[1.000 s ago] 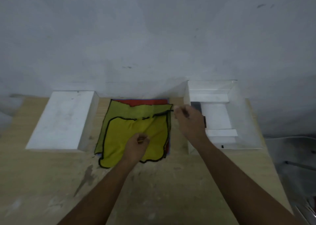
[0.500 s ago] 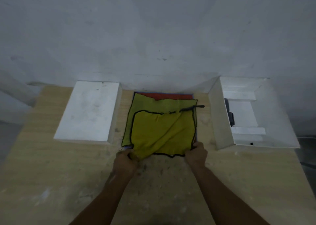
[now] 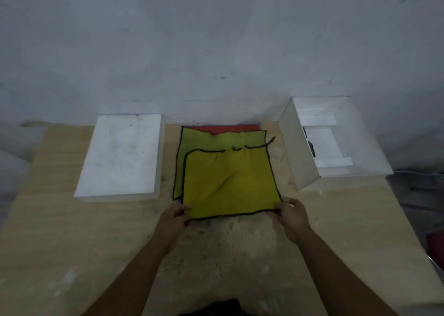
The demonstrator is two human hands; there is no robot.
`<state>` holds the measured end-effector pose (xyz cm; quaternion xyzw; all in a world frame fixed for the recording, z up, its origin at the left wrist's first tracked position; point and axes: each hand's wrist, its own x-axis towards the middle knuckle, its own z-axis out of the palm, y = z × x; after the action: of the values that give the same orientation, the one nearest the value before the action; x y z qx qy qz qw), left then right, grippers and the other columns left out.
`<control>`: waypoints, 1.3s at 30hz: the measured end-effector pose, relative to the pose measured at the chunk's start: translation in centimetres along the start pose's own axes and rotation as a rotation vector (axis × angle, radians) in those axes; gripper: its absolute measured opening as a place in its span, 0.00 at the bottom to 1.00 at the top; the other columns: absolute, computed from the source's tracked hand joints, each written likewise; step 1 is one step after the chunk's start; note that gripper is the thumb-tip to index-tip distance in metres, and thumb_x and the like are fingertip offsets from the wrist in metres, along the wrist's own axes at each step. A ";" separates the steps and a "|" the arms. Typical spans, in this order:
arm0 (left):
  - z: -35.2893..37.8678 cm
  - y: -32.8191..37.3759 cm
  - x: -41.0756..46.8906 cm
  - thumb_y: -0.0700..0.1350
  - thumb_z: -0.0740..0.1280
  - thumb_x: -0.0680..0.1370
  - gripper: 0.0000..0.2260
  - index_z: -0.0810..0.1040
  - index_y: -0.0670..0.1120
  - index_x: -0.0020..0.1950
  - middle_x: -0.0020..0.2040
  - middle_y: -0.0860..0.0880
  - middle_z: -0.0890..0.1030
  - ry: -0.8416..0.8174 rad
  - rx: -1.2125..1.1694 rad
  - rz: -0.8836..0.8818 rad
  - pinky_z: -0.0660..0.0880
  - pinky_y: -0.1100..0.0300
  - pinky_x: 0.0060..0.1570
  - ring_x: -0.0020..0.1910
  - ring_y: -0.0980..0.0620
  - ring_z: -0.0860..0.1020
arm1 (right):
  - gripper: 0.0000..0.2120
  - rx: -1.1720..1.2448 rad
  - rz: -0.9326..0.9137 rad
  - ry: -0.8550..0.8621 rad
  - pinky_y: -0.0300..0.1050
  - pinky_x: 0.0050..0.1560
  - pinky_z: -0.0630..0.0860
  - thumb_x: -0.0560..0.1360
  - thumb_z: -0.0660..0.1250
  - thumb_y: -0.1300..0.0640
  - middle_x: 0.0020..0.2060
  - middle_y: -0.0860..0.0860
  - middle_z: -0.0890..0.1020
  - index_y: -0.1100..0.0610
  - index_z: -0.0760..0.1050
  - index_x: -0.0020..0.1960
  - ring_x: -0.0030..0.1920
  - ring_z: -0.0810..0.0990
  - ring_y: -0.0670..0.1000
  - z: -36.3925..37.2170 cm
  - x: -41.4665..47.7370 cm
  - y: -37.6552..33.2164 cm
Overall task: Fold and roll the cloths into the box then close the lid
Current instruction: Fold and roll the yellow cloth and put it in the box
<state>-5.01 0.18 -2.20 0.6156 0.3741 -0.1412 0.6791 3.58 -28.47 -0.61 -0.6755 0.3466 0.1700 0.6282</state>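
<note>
Pinching the near corners of the yellow cloth (image 3: 228, 183), left hand (image 3: 174, 217) and right hand (image 3: 292, 216) each grip its near edge, which runs crosswise; box (image 3: 290, 147) right of it, lid (image 3: 122, 157) left.

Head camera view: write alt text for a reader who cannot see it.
The left hand and right hand pinch the near corners of a yellow cloth on a wooden table; a red cloth shows beyond it. A white lid lies left, the open box right.
</note>
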 end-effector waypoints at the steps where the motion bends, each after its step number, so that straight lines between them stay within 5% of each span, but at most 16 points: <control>1: -0.3 -0.4 -0.3 0.30 0.58 0.79 0.11 0.77 0.38 0.56 0.60 0.43 0.75 -0.012 -0.002 -0.001 0.75 0.43 0.58 0.55 0.40 0.76 | 0.07 0.001 -0.021 0.002 0.58 0.49 0.80 0.76 0.60 0.72 0.46 0.60 0.76 0.62 0.71 0.47 0.45 0.78 0.61 -0.5 -0.5 0.4; 5: -1.3 -1.9 -2.2 0.35 0.62 0.79 0.11 0.75 0.37 0.61 0.62 0.40 0.75 0.001 -0.049 -0.006 0.76 0.47 0.54 0.57 0.39 0.77 | 0.09 -0.065 0.036 -0.065 0.53 0.44 0.80 0.78 0.58 0.70 0.52 0.61 0.77 0.62 0.74 0.44 0.47 0.79 0.61 -2.7 -1.1 3.0; 9: -1.6 -3.7 -5.0 0.34 0.65 0.78 0.12 0.74 0.39 0.60 0.58 0.54 0.73 -0.024 -0.007 0.028 0.75 0.48 0.55 0.52 0.47 0.78 | 0.09 -0.163 0.114 -0.166 0.56 0.49 0.81 0.78 0.58 0.70 0.53 0.62 0.79 0.64 0.78 0.47 0.48 0.81 0.62 -5.7 -1.3 4.8; 13: -1.3 -6.2 -7.6 0.35 0.65 0.78 0.13 0.73 0.43 0.62 0.58 0.44 0.75 -0.021 0.045 -0.039 0.76 0.48 0.52 0.53 0.42 0.78 | 0.10 -0.251 0.144 -0.287 0.44 0.37 0.79 0.78 0.59 0.69 0.50 0.58 0.79 0.63 0.79 0.49 0.43 0.79 0.56 -8.4 -2.3 6.0; 16: -0.6 -8.3 -9.2 0.36 0.67 0.77 0.12 0.75 0.43 0.60 0.58 0.43 0.77 0.019 0.003 -0.081 0.77 0.49 0.56 0.55 0.43 0.79 | 0.09 -0.321 0.168 -0.364 0.44 0.41 0.78 0.78 0.61 0.68 0.51 0.57 0.79 0.62 0.80 0.49 0.45 0.78 0.55 -10.3 -2.8 7.4; 21: 0.5 -10.8 -11.8 0.39 0.66 0.78 0.04 0.75 0.42 0.43 0.41 0.42 0.77 0.132 -0.183 -0.085 0.76 0.50 0.53 0.42 0.45 0.77 | 0.10 -0.361 0.218 -0.508 0.44 0.43 0.78 0.78 0.61 0.68 0.50 0.58 0.80 0.63 0.82 0.49 0.45 0.78 0.55 -13.1 -3.1 8.8; 26: 0.4 -11.9 -12.8 0.39 0.69 0.76 0.02 0.79 0.42 0.48 0.50 0.41 0.80 0.151 -0.327 -0.105 0.77 0.52 0.52 0.49 0.42 0.79 | 0.17 -0.512 0.141 -0.713 0.41 0.41 0.76 0.72 0.63 0.76 0.48 0.57 0.80 0.62 0.79 0.55 0.43 0.78 0.53 -14.6 -3.5 8.5; 33: -0.5 -9.1 -12.1 0.32 0.61 0.79 0.14 0.76 0.43 0.61 0.55 0.44 0.81 0.000 -0.207 -0.072 0.72 0.48 0.61 0.54 0.45 0.79 | 0.06 -0.707 -0.241 -0.558 0.36 0.38 0.71 0.75 0.69 0.62 0.44 0.56 0.79 0.61 0.80 0.52 0.39 0.77 0.50 -13.0 -3.3 5.9; 37: -0.8 -6.6 -10.6 0.33 0.66 0.76 0.14 0.78 0.44 0.60 0.53 0.43 0.81 0.012 0.109 0.029 0.75 0.53 0.47 0.49 0.45 0.79 | 0.05 -0.549 -0.328 -0.504 0.29 0.39 0.74 0.76 0.68 0.63 0.42 0.48 0.83 0.59 0.82 0.49 0.44 0.80 0.50 -11.6 -2.7 4.1; 39: -0.9 -5.5 -9.3 0.39 0.68 0.76 0.10 0.80 0.45 0.57 0.51 0.43 0.82 0.058 0.186 0.065 0.75 0.57 0.42 0.47 0.43 0.79 | 0.06 -0.497 -0.318 -0.467 0.36 0.46 0.77 0.76 0.68 0.61 0.45 0.50 0.85 0.52 0.82 0.47 0.48 0.82 0.52 -10.8 -1.7 3.6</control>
<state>-15.25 -2.56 0.17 0.6915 0.3588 -0.1355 0.6122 -2.31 -38.40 -0.42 -0.7958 0.0330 0.2988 0.5256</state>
